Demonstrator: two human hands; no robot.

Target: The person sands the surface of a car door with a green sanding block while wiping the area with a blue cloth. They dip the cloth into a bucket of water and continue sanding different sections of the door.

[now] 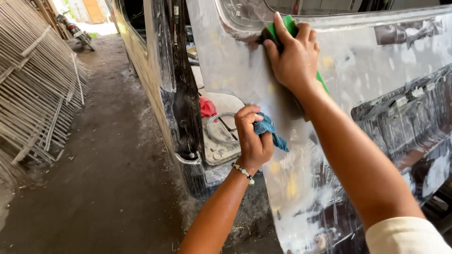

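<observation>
Landmark: the open car door [329, 141], bare and shiny, with pale patches of filler; all places below are told from it.
Right hand [294, 56]: pressed flat on the upper part of the door, just under the window edge, fingers spread and pointing up. It grasps a green sanding pad [286, 24] between palm and panel; only the top of the pad and a thin strip near the wrist show.
Left hand [253, 136]: clenched around a blue cloth [269, 129], at the front edge of the door, lower than the right hand. The cloth is bunched and one corner hangs out toward the panel. A bead bracelet [244, 172] is on this wrist.
Where the pad is: touching the door surface, under the right palm, near the window corner.
Doing it well, as I judge: keep the palm flat so that the pressure is even; follow the curve near the window edge gently, because an edge wears through faster; wipe with the cloth often, so dust does not hide low places.
Car body [181, 94]: left of the door, dark and dusty, with the sill visible in the gap.
Bamboo sticks [37, 84]: well apart from the door, stacked far left.
Ground [108, 178]: dry dirt below and left of the door.
</observation>
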